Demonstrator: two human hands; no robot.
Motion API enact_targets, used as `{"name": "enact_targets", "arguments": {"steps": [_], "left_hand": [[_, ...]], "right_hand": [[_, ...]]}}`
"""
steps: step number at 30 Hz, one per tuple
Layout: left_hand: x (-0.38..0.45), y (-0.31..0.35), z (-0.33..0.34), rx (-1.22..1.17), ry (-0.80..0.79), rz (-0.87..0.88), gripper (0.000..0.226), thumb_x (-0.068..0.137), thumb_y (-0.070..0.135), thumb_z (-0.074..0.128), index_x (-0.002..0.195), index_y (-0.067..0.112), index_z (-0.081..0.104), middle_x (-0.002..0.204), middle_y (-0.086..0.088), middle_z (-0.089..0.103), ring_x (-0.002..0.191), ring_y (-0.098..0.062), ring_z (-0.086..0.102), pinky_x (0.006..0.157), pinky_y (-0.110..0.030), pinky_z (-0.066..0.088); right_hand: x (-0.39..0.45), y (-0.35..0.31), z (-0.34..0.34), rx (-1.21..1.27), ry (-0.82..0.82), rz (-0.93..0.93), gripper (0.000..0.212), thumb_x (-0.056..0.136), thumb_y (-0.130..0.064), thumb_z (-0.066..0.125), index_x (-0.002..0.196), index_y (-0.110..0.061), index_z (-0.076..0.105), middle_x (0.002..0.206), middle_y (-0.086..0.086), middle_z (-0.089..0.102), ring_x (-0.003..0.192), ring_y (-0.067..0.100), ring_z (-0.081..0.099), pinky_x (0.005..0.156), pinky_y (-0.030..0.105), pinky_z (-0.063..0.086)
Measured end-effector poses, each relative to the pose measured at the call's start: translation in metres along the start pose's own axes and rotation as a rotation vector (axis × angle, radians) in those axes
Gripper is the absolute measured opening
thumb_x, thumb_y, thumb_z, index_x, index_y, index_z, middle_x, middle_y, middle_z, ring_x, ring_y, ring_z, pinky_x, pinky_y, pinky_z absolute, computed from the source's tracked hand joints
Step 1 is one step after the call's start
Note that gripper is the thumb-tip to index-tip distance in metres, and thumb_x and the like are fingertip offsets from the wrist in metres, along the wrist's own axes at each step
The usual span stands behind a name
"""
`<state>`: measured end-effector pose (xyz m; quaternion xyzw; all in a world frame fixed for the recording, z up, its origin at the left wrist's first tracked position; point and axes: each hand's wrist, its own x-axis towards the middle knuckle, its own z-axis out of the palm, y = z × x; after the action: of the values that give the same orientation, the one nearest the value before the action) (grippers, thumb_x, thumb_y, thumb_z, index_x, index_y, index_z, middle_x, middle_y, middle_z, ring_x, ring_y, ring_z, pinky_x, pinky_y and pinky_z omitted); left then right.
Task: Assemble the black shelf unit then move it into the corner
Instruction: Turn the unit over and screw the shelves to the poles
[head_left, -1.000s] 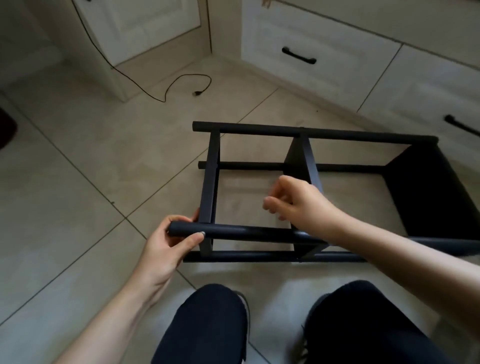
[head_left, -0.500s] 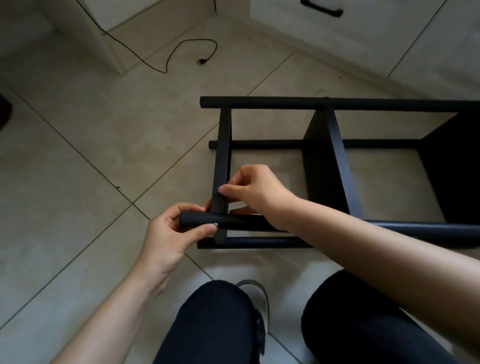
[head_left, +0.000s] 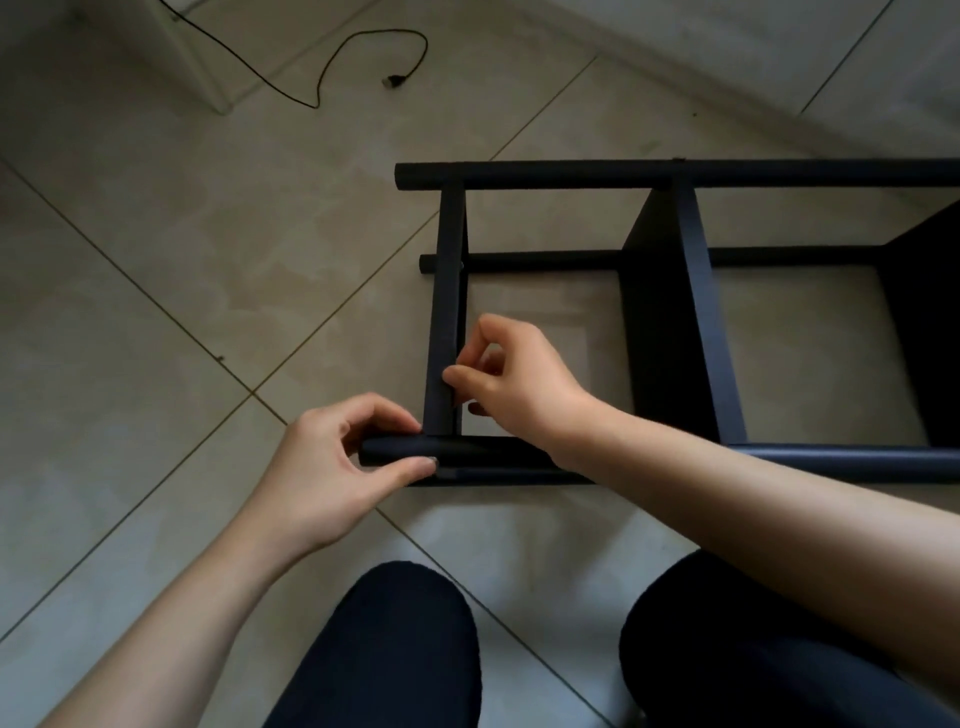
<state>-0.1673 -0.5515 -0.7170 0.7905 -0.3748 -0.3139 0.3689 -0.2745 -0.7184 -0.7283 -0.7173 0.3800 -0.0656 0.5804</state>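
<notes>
Head view: black shelf unit (head_left: 675, 312) lies on its side on the tiled floor (head_left: 156, 312), directly ahead of the person's knees (head_left: 395, 649), with its long round poles running left to right. Left hand (head_left: 332, 467) grips the left end of the near upper pole (head_left: 415, 451), fingers curled over the top and thumb beneath. Right hand (head_left: 514, 379) reaches in over the same pole and pinches the edge of the end shelf panel (head_left: 445, 312), thumb and forefinger closed on it just above the joint with the pole. Middle shelf panel (head_left: 670, 312) stands upright between the poles, well to the right. Black cable (head_left: 332, 62) with a plug lies loose on the floor at upper left, near a white cabinet base (head_left: 208, 78).
</notes>
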Motion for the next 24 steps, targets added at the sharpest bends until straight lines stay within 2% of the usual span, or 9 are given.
{"name": "enact_targets", "arguments": {"steps": [3,9,11,13,14,16,18,21,24], "left_hand": [[-0.006,-0.005,0.006,-0.025,0.014,-0.008,0.032,0.071,0.020,0.087,0.095,0.032,0.069,0.094,0.018,0.072,0.093,-0.004,0.069,0.086,-0.026,0.055],[-0.012,-0.007,0.012,0.088,0.040,0.153,0.038,0.082,0.029,0.081,0.114,0.040,0.063,0.106,0.022,0.067,0.103,0.002,0.063,0.089,-0.008,0.044],[-0.012,-0.007,0.013,0.131,0.037,0.235,0.043,0.083,0.028,0.074,0.124,0.033,0.063,0.122,0.021,0.060,0.116,0.000,0.058,0.097,-0.011,0.042],[-0.010,-0.010,0.015,0.182,0.017,0.318,0.046,0.086,0.024,0.071,0.131,0.020,0.064,0.143,0.010,0.053,0.129,-0.003,0.053,0.106,-0.017,0.040],[-0.009,-0.011,0.016,0.222,0.009,0.365,0.046,0.088,0.024,0.070,0.133,0.015,0.064,0.150,0.006,0.051,0.128,-0.007,0.055,0.106,-0.018,0.040],[-0.008,-0.014,0.019,0.283,0.021,0.443,0.045,0.091,0.026,0.065,0.133,0.009,0.063,0.150,0.001,0.051,0.102,-0.016,0.064,0.096,-0.019,0.043],[-0.008,-0.017,0.020,0.285,0.050,0.477,0.044,0.091,0.026,0.064,0.131,0.007,0.063,0.146,0.000,0.054,0.085,-0.013,0.056,0.088,-0.018,0.043],[-0.007,-0.022,0.022,0.263,0.093,0.503,0.042,0.090,0.024,0.065,0.129,0.007,0.064,0.144,-0.002,0.056,0.086,-0.003,0.049,0.086,-0.017,0.042],[-0.005,-0.024,0.024,0.250,0.099,0.522,0.041,0.090,0.023,0.066,0.128,0.007,0.063,0.142,-0.003,0.057,0.083,-0.007,0.051,0.086,-0.017,0.042]], "right_hand": [[-0.003,0.007,0.003,0.019,0.001,-0.009,0.027,0.087,-0.014,0.070,0.070,-0.020,0.051,0.071,0.013,0.068,0.073,0.032,0.068,0.072,0.053,0.057],[0.002,0.010,-0.002,0.015,-0.060,-0.022,0.025,0.088,-0.016,0.071,0.071,-0.020,0.052,0.074,0.012,0.071,0.076,0.029,0.069,0.078,0.049,0.057],[0.003,0.010,-0.004,0.028,-0.091,-0.035,0.025,0.088,-0.015,0.070,0.072,-0.019,0.052,0.073,0.009,0.071,0.076,0.027,0.070,0.074,0.041,0.057],[0.005,0.011,-0.006,0.082,-0.133,-0.008,0.026,0.090,-0.014,0.069,0.072,-0.018,0.051,0.071,0.006,0.069,0.072,0.024,0.069,0.068,0.032,0.055],[0.005,0.012,-0.008,0.149,-0.177,0.045,0.025,0.091,-0.013,0.068,0.072,-0.017,0.051,0.071,0.005,0.067,0.071,0.022,0.068,0.068,0.031,0.055],[0.007,0.015,-0.015,0.318,-0.286,0.194,0.022,0.093,-0.014,0.066,0.076,-0.015,0.052,0.072,0.002,0.068,0.073,0.016,0.065,0.071,0.031,0.058],[0.010,0.019,-0.024,0.375,-0.312,0.276,0.017,0.093,-0.015,0.066,0.080,-0.012,0.054,0.077,0.003,0.070,0.074,0.015,0.064,0.073,0.032,0.059],[0.014,0.028,-0.034,0.336,-0.327,0.318,0.010,0.091,-0.015,0.068,0.087,-0.009,0.061,0.084,0.008,0.069,0.073,0.013,0.064,0.071,0.027,0.059],[0.015,0.034,-0.038,0.353,-0.409,0.377,0.008,0.091,-0.013,0.066,0.095,-0.006,0.068,0.084,0.007,0.068,0.074,0.012,0.065,0.072,0.025,0.058]]}}
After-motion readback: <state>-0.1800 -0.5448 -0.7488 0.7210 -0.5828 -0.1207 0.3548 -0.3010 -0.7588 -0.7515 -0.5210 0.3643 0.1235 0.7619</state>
